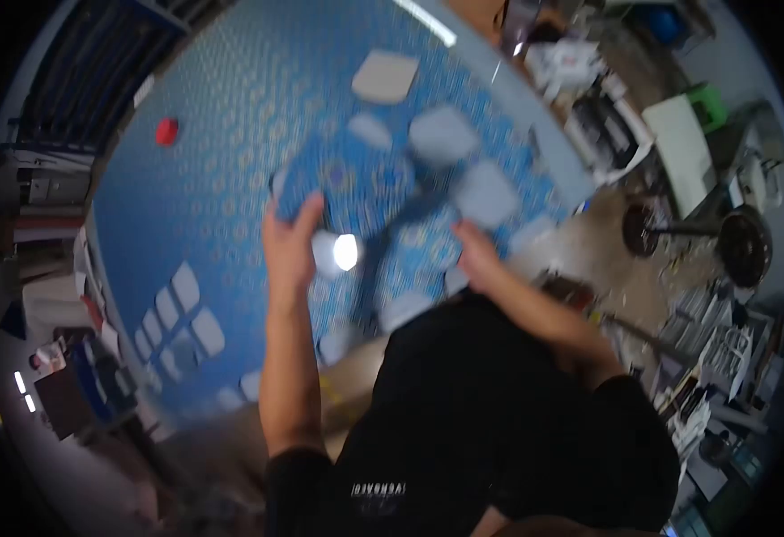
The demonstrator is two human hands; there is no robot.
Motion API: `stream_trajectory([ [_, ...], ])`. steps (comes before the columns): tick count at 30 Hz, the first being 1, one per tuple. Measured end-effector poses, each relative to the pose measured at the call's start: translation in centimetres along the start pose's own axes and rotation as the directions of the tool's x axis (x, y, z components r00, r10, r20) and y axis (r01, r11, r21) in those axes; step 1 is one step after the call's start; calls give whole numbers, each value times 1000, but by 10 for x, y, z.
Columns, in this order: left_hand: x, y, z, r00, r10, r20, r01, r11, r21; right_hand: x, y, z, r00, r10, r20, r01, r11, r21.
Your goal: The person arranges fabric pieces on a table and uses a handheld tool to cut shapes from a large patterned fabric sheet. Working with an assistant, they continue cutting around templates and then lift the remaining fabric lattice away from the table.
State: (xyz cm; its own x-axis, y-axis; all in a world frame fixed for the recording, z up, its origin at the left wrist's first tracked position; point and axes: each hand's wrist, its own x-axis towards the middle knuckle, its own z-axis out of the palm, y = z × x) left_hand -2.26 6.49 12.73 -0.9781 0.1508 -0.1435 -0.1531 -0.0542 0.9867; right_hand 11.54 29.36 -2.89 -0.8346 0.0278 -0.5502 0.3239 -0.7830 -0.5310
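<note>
My left hand point(292, 246) is closed on the edge of a piece of blue patterned fabric point(343, 174), thumb on top, and the piece appears lifted off the cloth below. To its right, my right hand point(480, 259) is low over the same blue cloth, thumb pointing up; motion blur hides its fingers and whatever they may grip. A dark shadow runs between the hands. Near them lie pale flat pattern pieces, among them a rounded one point(486, 194) and another point(444, 134). A bright glare spot point(345, 252) shows beside my left hand.
Blue patterned cloth point(222, 80) covers the large table. A small red object point(166, 132) and a pale piece point(385, 77) lie farther off. Several small pale pieces point(167, 307) are grouped at left. Clutter and a round black stand point(743, 246) fill the right side.
</note>
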Motion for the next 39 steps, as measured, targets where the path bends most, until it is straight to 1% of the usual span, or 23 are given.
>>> stream_trajectory([
  [1,-16,-26,20,988,-97,-118,74,979,-189,1,-5,8,998,59,6,-59,988,144],
  [2,-31,-53,35,981,-161,-111,119,942,-314,13,12,-2,986,-154,62,163,970,-180],
  [3,-48,-68,51,933,-346,-97,288,882,-373,-5,-9,29,997,56,-47,-41,963,268],
  [4,-65,-95,57,821,-543,-177,494,831,-258,-4,-20,24,996,83,17,-84,969,233],
  [6,-89,-140,75,847,-521,-104,451,809,-379,-3,-19,16,989,128,80,-142,970,198],
  [8,-94,-146,78,838,-544,-44,506,804,-311,15,-10,1,998,-55,36,61,974,-218],
  [10,-101,-151,72,814,-581,6,566,790,-237,18,-14,-1,985,-108,134,145,939,-311],
  [11,-101,-155,66,929,-342,-141,351,936,41,17,-15,1,971,-114,210,188,906,-378],
  [12,-99,-157,60,978,-49,-203,118,932,342,15,-20,4,951,-113,287,236,867,-440],
  [14,-98,-142,51,961,60,-269,28,949,313,1,-38,19,927,-57,370,220,883,-415],
  [15,-97,-106,56,987,-30,-157,37,999,40,1,-39,23,861,-20,508,286,845,-452],
  [19,-110,-111,33,992,51,-117,-51,999,4,-3,-43,42,607,1,795,547,725,-418],
  [21,-122,-114,29,974,-73,-213,82,996,34,9,-37,34,623,30,781,523,727,-445],
  [24,-133,-133,39,963,1,-269,11,999,44,18,-21,23,687,57,724,465,731,-499],
  [26,-136,-136,47,957,22,-290,-10,999,45,12,-11,26,659,10,752,574,639,-512],
  [27,-138,-126,57,948,62,-313,-38,996,80,5,-11,32,624,-105,775,655,611,-444],
  [29,-141,-124,56,937,106,-334,-71,991,115,-3,-17,39,620,-132,773,671,599,-436],
  [31,-139,-137,41,932,181,-313,-140,979,149,-2,-14,38,613,-160,773,689,588,-424],
  [33,-134,-148,33,951,145,-273,-108,983,148,8,-8,29,619,-146,772,730,470,-496],
  [34,-137,-153,28,966,94,-240,-58,987,152,5,-2,24,649,-185,738,712,488,-504],
  [36,-135,-145,36,966,195,-168,-170,973,156,-1,8,30,648,-220,730,683,592,-428],
  [37,-136,-141,34,967,198,-160,-155,956,248,-5,9,30,656,-262,708,708,537,-458],
  [39,-132,-147,20,978,183,-96,-162,968,193,1,21,25,693,-224,685,659,582,-476],
])
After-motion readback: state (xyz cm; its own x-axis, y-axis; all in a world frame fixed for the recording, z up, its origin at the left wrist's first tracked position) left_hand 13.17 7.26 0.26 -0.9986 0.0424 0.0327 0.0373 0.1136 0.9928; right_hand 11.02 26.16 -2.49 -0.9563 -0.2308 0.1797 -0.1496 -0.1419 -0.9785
